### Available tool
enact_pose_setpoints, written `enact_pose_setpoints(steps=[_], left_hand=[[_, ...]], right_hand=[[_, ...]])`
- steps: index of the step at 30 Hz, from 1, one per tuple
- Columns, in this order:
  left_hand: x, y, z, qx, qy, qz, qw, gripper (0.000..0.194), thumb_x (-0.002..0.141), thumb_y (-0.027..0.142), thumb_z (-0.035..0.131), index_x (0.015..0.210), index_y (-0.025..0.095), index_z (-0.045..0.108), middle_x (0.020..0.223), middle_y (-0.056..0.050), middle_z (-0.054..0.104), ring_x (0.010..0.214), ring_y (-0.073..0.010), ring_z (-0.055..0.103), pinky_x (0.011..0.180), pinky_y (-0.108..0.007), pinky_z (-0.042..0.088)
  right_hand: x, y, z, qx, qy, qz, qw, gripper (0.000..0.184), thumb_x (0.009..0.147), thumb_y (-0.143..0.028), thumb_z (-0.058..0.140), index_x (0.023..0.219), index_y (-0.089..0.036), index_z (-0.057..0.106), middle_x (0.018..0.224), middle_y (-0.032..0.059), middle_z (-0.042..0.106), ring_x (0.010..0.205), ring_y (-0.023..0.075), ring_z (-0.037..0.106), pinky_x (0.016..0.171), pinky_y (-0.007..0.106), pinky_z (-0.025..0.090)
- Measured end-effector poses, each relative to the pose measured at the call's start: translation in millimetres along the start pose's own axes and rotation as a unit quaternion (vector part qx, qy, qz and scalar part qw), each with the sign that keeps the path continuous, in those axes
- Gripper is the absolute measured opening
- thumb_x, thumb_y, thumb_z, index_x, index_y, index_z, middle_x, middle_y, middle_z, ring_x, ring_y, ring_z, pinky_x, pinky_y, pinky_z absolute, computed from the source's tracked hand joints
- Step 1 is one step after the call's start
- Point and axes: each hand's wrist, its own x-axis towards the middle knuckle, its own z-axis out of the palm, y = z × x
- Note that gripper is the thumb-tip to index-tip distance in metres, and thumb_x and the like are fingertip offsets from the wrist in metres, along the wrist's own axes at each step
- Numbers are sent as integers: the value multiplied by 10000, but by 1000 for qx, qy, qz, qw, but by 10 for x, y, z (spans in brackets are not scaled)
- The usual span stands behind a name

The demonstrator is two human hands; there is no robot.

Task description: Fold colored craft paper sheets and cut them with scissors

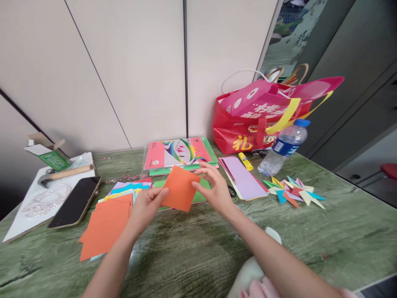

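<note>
My left hand (149, 205) pinches the left corner of an orange square of paper (180, 189), holding it up above the table. My right hand (215, 188) is at the paper's right corner, fingers spread apart, with the thumb tip at its edge; whether the thumb presses on it I cannot tell. Beside my left forearm lies a fanned stack of orange squares (107, 225), with blue, yellow and purple sheets (132, 188) behind. Under the held paper, a green sheet (203, 194) is partly hidden.
Packs of coloured paper (155, 155) lie at the back. To the right are purple strips (245, 180), a glue stick (245, 161), a water bottle (283, 147), folded paper stars (294, 191) and a red bag (242, 120). A phone (76, 203) and a hammer (66, 174) lie left.
</note>
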Motion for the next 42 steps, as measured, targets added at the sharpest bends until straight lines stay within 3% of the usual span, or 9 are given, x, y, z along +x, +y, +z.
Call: enact_pose_setpoints(steps=[3,6,12,16,20,29,33,36,42], left_hand=[[-25,-9,13,190,-59,103,975,389,733,334,499,388,181,405,399,52,281,408,-87,255,429,-235,178],[-54,-46,42,297,-100,156,937,350,780,294,423,452,175,447,431,49,293,431,-89,254,443,-234,167],[-114,-47,74,376,-154,187,894,323,836,291,353,658,159,589,508,32,463,470,-90,322,477,-218,219],[-128,-31,63,375,-164,211,888,359,858,309,319,683,159,594,523,32,455,481,-88,314,492,-215,237],[-123,-8,30,378,-140,231,886,366,852,315,332,604,164,555,478,42,395,459,-86,298,474,-216,224],[-92,-20,-30,365,-117,185,905,378,837,338,324,562,170,521,483,35,425,468,-95,334,463,-217,234],[-82,-39,3,335,-119,182,917,332,817,340,335,735,180,614,553,15,542,510,-116,424,490,-211,297],[-83,-38,15,322,-112,183,922,321,806,326,345,784,175,627,588,3,573,528,-118,447,496,-208,315],[-64,-24,-54,337,-97,183,919,318,783,289,363,672,157,630,546,19,544,507,-101,428,482,-203,306]], right_hand=[[-27,-115,-17,-140,-17,-144,979,305,738,-212,562,1041,-237,584,1298,67,406,1229,246,315,991,443,288],[-68,-186,2,-201,-52,-236,949,294,769,-205,525,1053,-257,583,1238,37,484,1269,257,229,998,489,240],[-118,-183,64,-216,-92,-285,929,124,775,-190,528,813,-245,632,910,-16,654,1172,232,380,1012,519,140],[-115,-182,76,-201,-87,-276,936,101,740,-158,535,730,-229,606,771,-27,660,1079,211,458,1012,496,147],[-61,-151,23,-191,-67,-254,946,124,708,-116,524,693,-222,588,734,-20,653,1026,211,486,983,477,210],[95,17,-153,-152,12,-147,977,93,753,-152,517,766,-207,591,780,30,644,929,205,533,854,381,390],[30,2,-71,-84,-73,-97,989,181,740,-235,586,917,-201,578,875,30,647,851,169,579,788,305,430],[-20,-7,-7,-64,-128,-85,986,89,732,-231,598,812,-191,602,787,11,651,750,150,594,711,262,438],[2,-25,-33,-40,-100,-38,993,48,739,-221,580,728,-180,602,704,0,636,682,140,584,658,239,429]])
